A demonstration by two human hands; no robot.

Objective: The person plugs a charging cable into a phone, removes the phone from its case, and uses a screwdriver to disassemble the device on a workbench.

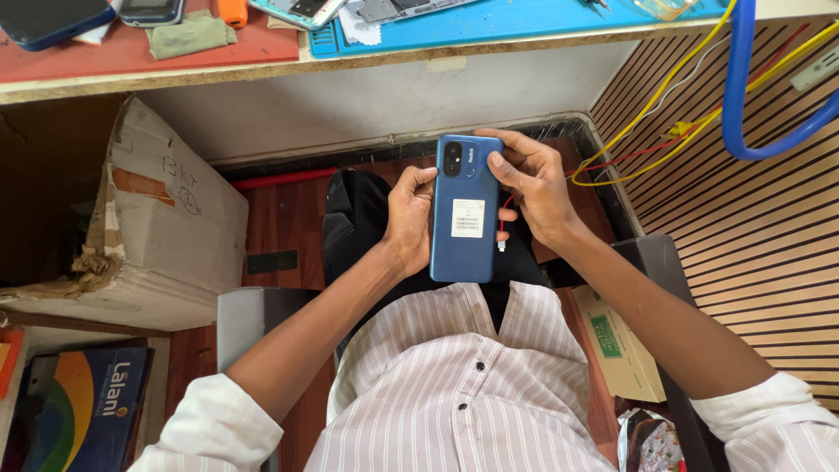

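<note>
Striped white shirt [454, 385] is filling the bottom of the view, nearest the lens, sleeves running up to both hands.

Far left: torn cardboard box [149, 227] is sitting on the floor under the bench, a colourful printed box [83, 406] lying below it.

Left hand [408, 218] is gripping the blue phone [466, 210] along its left edge, fingers curled round behind, thumb reaching onto the back panel.

Phone is being held upright over the lap, back facing the camera, white sticker in the middle, camera cluster at top.

Right hand [533, 188] is clasping the right edge, thumb pressing near the upper back; what looks like a thin red cable [502, 225] is hanging just beside it.

Far right: yellow wires [664, 105] and a blue hose [743, 96] are trailing down the slatted wall [752, 236].
</note>
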